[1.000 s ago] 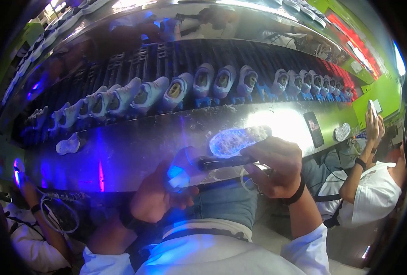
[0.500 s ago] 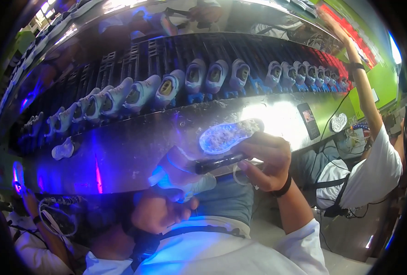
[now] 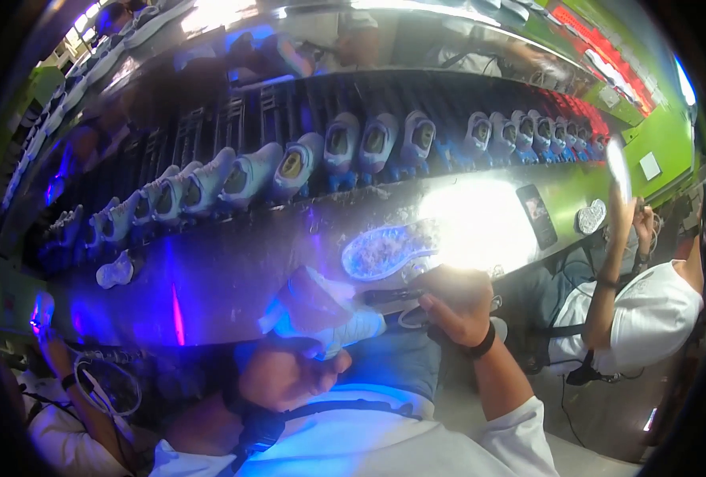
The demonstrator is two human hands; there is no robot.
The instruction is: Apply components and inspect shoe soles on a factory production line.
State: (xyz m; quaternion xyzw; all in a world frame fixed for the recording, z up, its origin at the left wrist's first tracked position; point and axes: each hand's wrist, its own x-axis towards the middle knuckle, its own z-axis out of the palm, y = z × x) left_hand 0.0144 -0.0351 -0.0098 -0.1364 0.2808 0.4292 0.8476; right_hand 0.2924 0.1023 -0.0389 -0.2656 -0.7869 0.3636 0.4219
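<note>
A white shoe (image 3: 325, 314), tilted and lit blue, is gripped by my left hand (image 3: 285, 375) close to my lap. My right hand (image 3: 460, 306) is closed around a slim black tool (image 3: 392, 296), whose tip points at the shoe; I cannot make out its exact kind. Just beyond the tool, on the metal ledge, lies a sole-shaped pad (image 3: 381, 253) covered in loose white bits. My right fingertips are partly washed out by glare.
White shoes (image 3: 341, 143) line the dark conveyor (image 3: 281, 103) on blue holders. A phone (image 3: 536, 215) lies on the ledge (image 3: 233, 286), and a small white sole-shaped piece (image 3: 114, 270) sits leftward. Co-workers flank me; the right one's hand (image 3: 623, 208) holds a white sole-shaped piece (image 3: 619, 171).
My right hand has dropped slightly with the tool, uncovering more of the pad. The right co-worker's arm has come back from the far side, now with a white piece in hand.
</note>
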